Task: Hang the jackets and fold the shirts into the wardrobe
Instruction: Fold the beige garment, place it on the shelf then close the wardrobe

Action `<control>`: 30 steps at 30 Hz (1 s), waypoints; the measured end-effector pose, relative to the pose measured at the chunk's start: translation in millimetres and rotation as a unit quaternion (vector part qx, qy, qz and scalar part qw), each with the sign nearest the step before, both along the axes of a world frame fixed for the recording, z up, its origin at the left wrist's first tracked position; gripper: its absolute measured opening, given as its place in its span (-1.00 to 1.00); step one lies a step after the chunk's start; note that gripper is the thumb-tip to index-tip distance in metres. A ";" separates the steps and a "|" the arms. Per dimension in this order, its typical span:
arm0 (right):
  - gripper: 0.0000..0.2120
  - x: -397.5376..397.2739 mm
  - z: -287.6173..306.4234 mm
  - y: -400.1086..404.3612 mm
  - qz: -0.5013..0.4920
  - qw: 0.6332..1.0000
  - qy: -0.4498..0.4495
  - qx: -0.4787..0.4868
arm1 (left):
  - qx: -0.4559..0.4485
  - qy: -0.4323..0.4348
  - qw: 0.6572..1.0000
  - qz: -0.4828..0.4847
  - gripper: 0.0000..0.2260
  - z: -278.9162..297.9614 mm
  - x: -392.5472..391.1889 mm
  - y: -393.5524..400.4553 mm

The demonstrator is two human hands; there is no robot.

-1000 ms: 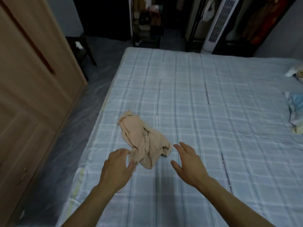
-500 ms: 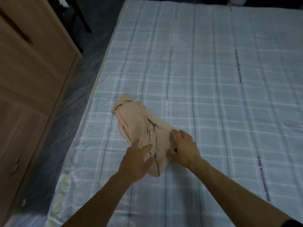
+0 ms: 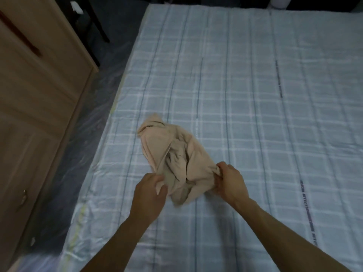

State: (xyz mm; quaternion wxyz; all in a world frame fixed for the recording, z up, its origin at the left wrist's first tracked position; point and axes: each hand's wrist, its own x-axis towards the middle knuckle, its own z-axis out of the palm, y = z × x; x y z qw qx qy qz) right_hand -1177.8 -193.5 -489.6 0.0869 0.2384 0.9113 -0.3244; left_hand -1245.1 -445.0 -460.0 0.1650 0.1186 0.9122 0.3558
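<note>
Shirt crumpled on bed

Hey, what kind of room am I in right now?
Most likely a bedroom: a bed with a checked sheet, a wooden wardrobe beside it, and a crumpled beige garment gripped by both hands.

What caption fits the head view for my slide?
Both hands, left and right, grip a crumpled beige shirt on the plaid bed.
</note>
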 end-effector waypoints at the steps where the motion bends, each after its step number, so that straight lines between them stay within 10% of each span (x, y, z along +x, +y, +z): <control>1: -0.93 8.5 10.1 3.6 -0.010 1.000 0.010 0.002 | 0.007 0.015 1.000 0.011 -0.69 10.0 3.9 -5.7; 19: -0.69 165.8 139.7 -3.9 -0.019 0.992 -0.069 0.104 | 0.058 0.062 0.995 -0.054 -0.80 180.8 133.2 -39.3; 30: -0.26 196.7 249.1 -104.0 0.128 0.982 0.103 -0.090 | 0.167 0.030 0.985 -0.010 -0.78 270.0 162.1 -16.8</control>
